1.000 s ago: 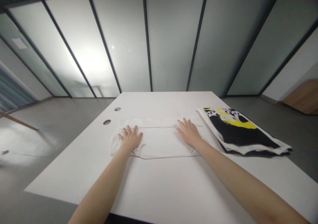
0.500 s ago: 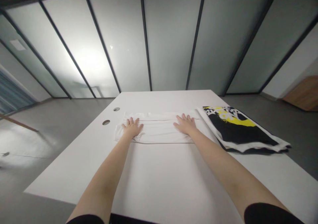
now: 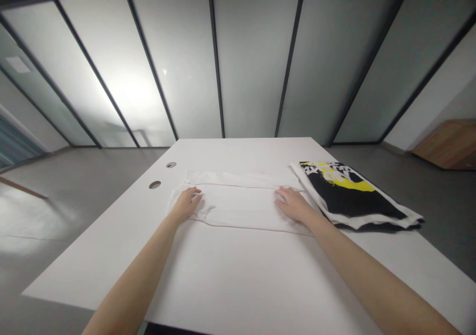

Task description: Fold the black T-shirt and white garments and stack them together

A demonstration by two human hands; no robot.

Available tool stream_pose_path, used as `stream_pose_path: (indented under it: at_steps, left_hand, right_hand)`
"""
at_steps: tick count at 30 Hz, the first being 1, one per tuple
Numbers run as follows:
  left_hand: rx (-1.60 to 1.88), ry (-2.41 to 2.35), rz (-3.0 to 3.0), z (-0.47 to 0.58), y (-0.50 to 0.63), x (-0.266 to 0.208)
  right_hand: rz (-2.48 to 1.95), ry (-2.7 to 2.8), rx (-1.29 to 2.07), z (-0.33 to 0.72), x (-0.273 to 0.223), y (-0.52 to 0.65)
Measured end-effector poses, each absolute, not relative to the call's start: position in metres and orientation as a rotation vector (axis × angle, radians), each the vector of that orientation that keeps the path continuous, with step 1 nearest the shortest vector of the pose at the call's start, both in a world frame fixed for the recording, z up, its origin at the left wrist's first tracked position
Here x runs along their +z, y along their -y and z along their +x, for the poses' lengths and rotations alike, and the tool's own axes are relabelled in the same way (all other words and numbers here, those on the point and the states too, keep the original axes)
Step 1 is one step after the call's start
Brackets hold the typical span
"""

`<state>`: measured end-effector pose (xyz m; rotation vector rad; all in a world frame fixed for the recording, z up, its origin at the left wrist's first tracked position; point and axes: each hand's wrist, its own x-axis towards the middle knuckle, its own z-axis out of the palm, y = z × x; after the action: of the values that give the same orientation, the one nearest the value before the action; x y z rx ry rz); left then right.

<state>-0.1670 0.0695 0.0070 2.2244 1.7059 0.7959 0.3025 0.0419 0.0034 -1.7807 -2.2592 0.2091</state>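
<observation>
A folded white garment (image 3: 241, 206) lies in a wide strip across the white table, with a fold line running along its far part. My left hand (image 3: 187, 203) rests on the cloth's left end, its fingers bent and its thumb apart from them. Over on the right end lies my right hand (image 3: 293, 203), fingers curved on the cloth near the fold line and thumb spread away. Small wrinkles show beside my left hand. The fingertips press on the fabric, and I see no cloth pinched between them.
A folded black, white and yellow printed garment (image 3: 349, 194) lies on the table's right side, close to my right forearm. Two round holes pierce the white table (image 3: 238, 270) at the left, one being this cable hole (image 3: 154, 185). Frosted glass panels (image 3: 253, 57) stand behind.
Both hands have moved outward toward the garment's ends, and their fingers have gone from spread flat to more bent. The white garment's near edge now lies closer to me.
</observation>
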Motion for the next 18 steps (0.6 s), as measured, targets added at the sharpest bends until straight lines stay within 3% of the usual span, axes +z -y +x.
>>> stream_pose_path:
  at_steps: [11, 18]
  left_hand:
    - [0.264, -1.602, 2.219, -0.215, -0.039, 0.041]
    - [0.139, -1.566, 2.266, -0.220, -0.037, 0.047]
  right_hand:
    - [-1.708, 2.356, 0.643, 0.326, 0.018, 0.023]
    - [-1.571, 2.390, 0.689, 0.335, 0.022, 0.022]
